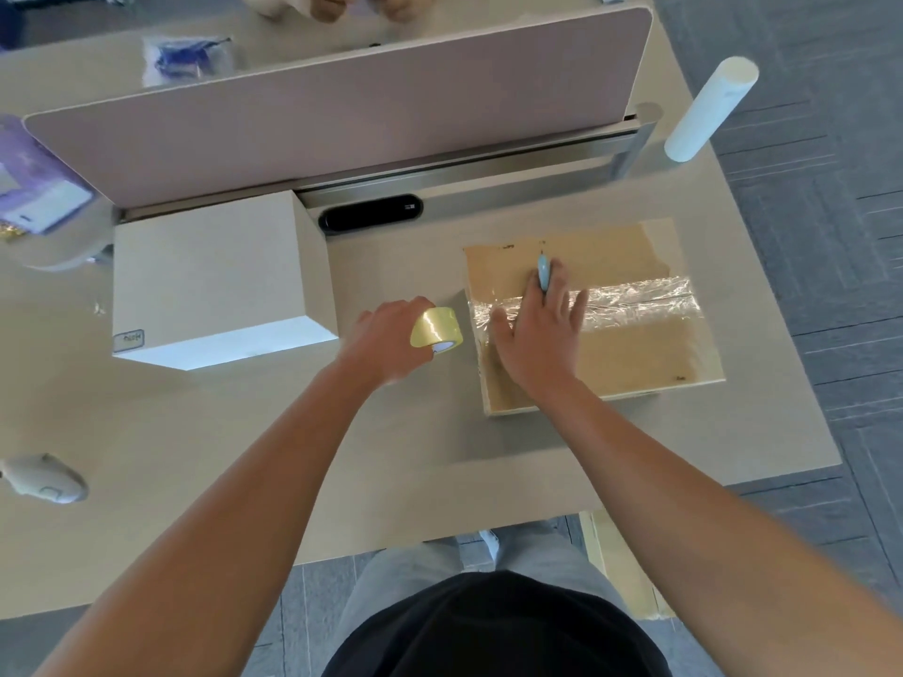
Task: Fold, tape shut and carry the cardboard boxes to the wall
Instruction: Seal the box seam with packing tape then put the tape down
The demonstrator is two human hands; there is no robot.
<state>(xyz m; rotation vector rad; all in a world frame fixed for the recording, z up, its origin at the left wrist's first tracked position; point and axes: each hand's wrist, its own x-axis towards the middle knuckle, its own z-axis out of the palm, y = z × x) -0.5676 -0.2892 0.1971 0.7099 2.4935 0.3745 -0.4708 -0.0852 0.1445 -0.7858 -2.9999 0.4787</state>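
Lying at the desk's (205,456) right, the box (611,344) carries tape along its seam. Right hand (537,329), pinching a blue cutter (543,272), presses it flat; left hand (391,342) grips the tape roll (436,330). Risk: blade slips, tape tears unevenly.

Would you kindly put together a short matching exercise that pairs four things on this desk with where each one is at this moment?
Things
1. yellowish roll of clear packing tape
2. light blue pen-shaped cutter
3. closed white cardboard box
4. pale cylindrical roll

Places
A. standing at the far right corner of the desk
B. gripped in the left hand
C. against the divider, left of the hands
D. under the fingers of the right hand, on the taped brown cardboard box

Pairs: 1-B, 2-D, 3-C, 4-A
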